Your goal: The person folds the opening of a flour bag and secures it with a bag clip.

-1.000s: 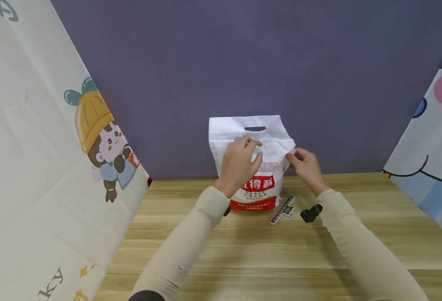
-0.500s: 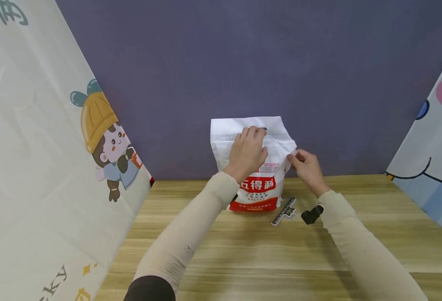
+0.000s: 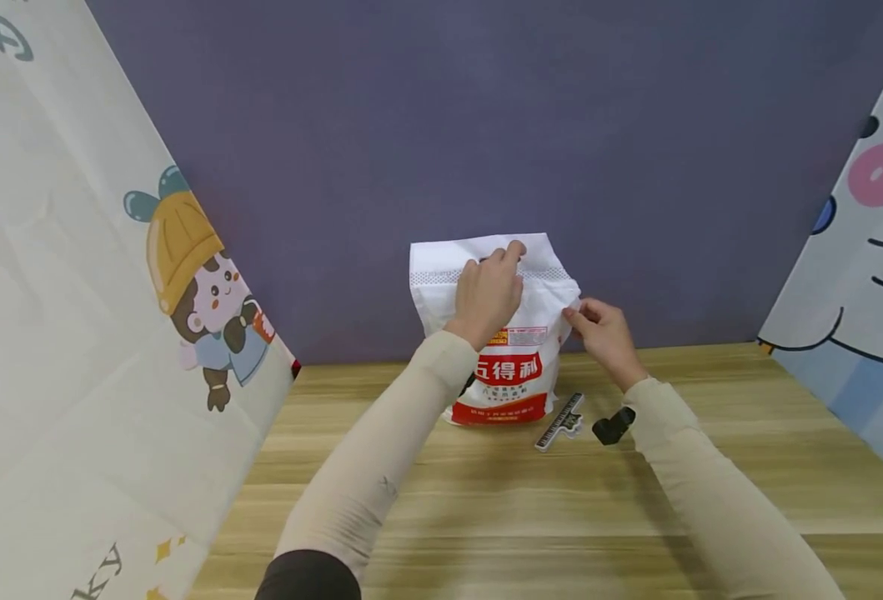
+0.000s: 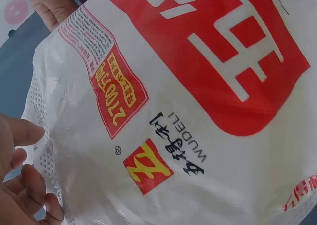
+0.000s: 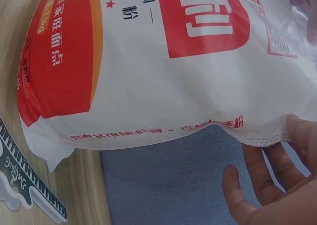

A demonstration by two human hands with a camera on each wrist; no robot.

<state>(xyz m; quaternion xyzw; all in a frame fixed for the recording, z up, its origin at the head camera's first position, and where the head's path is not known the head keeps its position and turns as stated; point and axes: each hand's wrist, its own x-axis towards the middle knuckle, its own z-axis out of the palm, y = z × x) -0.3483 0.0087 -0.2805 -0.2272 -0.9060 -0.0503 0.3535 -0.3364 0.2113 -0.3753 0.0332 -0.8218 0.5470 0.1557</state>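
A white-and-red flour bag [image 3: 511, 367] stands upright at the back of the table, its lettering facing me. My right hand [image 3: 604, 333] pinches the bag's upper right edge, thumb in front and fingers behind; the right wrist view shows this thumb [image 5: 297, 131] at the stitched seam. My left hand [image 3: 489, 292] lies over the bag's top, covering most of the handle slot. Seen from the left wrist, its loosely bent fingers [image 4: 32, 183] are right at the perforated strip [image 4: 45, 158]. A piano-key clip marked Music [image 3: 559, 423] lies on the table to the right of the bag.
The wooden table [image 3: 524, 517] runs back to a dark blue-grey wall [image 3: 636, 167]. Printed cartoon sheets stand at the left [image 3: 58, 292] and right [image 3: 861, 292]. A black wrist camera [image 3: 614, 426] hangs beneath the right wrist.
My left hand has moved up the bag's front to the handle slot, uncovering more of the red label. The right hand keeps its pinch on the bag's edge.
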